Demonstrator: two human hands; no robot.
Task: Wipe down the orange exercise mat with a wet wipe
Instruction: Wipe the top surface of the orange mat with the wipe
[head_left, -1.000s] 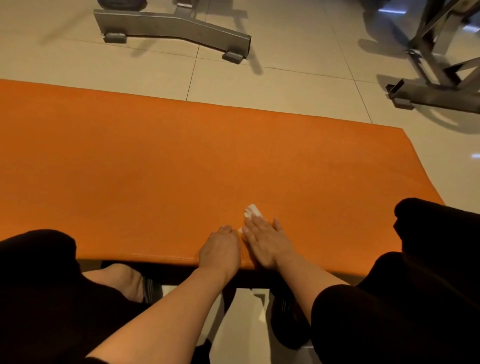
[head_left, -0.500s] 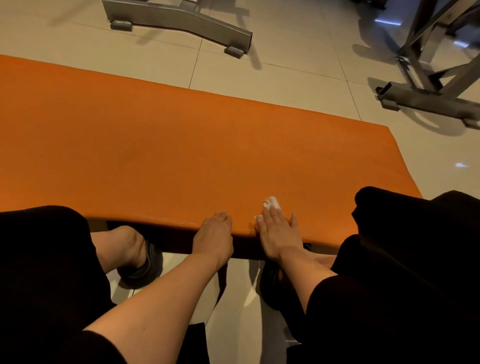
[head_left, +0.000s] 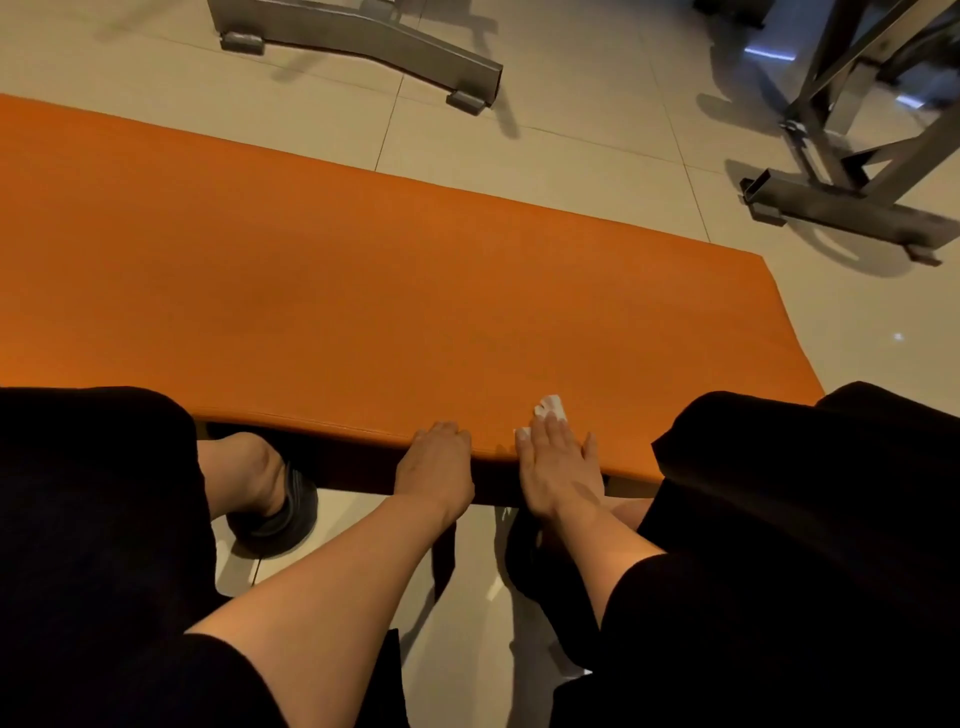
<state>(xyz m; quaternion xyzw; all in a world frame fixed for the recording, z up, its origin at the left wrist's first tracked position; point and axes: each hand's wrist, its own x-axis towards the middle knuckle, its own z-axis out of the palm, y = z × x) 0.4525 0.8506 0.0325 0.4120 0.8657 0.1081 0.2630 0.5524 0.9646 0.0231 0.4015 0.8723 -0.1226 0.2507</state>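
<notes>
The orange exercise mat (head_left: 363, 291) lies across the tiled floor (head_left: 597, 156), and its near long edge runs just under both hands. The right hand (head_left: 558, 457) lies flat with straight fingers on this near edge and presses a white wet wipe (head_left: 549, 406) onto the mat; only the tip of the wipe shows past the fingertips. The left hand (head_left: 436, 462) is just beside it, with fingers bent over the edge so that it holds the rim of the mat. The right short edge of the mat is near, to the right of the wipe, partly under a knee in black cloth (head_left: 779, 467). To the left the orange surface runs wide and bare to the frame border. Beyond the far edge stand two grey metal frames (head_left: 363, 31) on the floor, apart from the mat.
</notes>
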